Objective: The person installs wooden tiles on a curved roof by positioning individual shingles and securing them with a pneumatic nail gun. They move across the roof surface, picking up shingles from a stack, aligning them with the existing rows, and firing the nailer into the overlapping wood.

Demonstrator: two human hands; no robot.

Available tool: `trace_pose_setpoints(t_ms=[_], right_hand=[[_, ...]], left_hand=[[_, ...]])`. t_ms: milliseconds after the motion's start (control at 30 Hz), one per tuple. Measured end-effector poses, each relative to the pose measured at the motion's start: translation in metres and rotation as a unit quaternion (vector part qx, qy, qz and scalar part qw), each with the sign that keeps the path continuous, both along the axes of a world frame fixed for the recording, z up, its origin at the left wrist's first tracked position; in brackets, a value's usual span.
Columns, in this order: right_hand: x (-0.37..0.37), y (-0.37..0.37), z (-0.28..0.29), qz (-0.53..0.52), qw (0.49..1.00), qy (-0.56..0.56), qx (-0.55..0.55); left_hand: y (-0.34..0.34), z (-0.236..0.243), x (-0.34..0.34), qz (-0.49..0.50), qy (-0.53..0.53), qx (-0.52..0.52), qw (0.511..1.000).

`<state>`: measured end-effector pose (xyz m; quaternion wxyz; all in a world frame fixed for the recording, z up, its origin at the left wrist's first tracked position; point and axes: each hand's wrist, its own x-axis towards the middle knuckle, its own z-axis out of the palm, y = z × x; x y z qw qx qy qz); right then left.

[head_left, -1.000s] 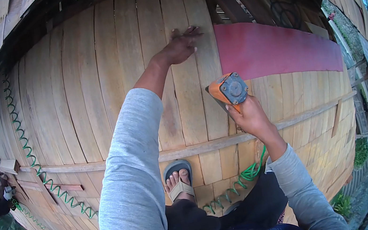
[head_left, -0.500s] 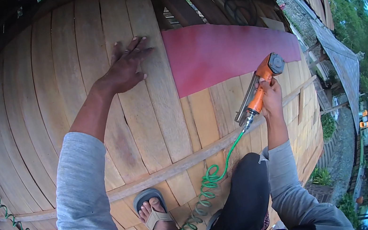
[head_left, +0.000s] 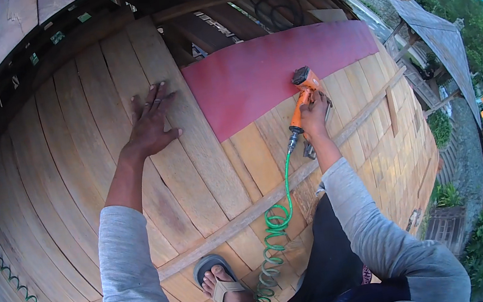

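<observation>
My left hand [head_left: 153, 126] lies with fingers spread on a long wooden board [head_left: 183, 116], just left of a red sheet [head_left: 279, 70]. In my right hand [head_left: 314, 116] is an orange pneumatic nail gun [head_left: 306, 82], my fingers wrapped round its handle. Its dark head is over the lower edge of the red sheet; whether it touches cannot be told. From the handle's end a coiled green air hose [head_left: 276, 221] runs down past my leg. The board's right edge meets the left end of the sheet.
A wooden batten [head_left: 229, 233] crosses the boards below my hands, near my sandalled foot [head_left: 220, 279]. Beyond the sheet, an open gap shows dark rafters [head_left: 193, 33] and a black coiled cable [head_left: 280, 11]. Another green coil [head_left: 21, 284] lies at far left. Trees stand beyond the right edge.
My right hand has brought the nail gun leftward and turned it, so its head now points up-left. The left hand stays flat on the board while the whole view has shifted.
</observation>
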<state>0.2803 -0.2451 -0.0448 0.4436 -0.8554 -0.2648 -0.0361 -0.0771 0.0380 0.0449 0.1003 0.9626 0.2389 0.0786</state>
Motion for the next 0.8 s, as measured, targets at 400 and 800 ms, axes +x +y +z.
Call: trace_pose_setpoints(t_ms=[400, 800], right_hand=[[-0.033, 0.018, 0.074, 0.092, 0.971, -0.218, 0.019], [0.148, 0.222, 0.143, 0.068, 0.908, -0.254, -0.326]], left_hand=[[-0.023, -0.009, 0.008, 0.019, -0.038, 0.065, 0.997], [-0.029, -0.016, 0.014, 0.019, -0.04, 0.177, 0.983]])
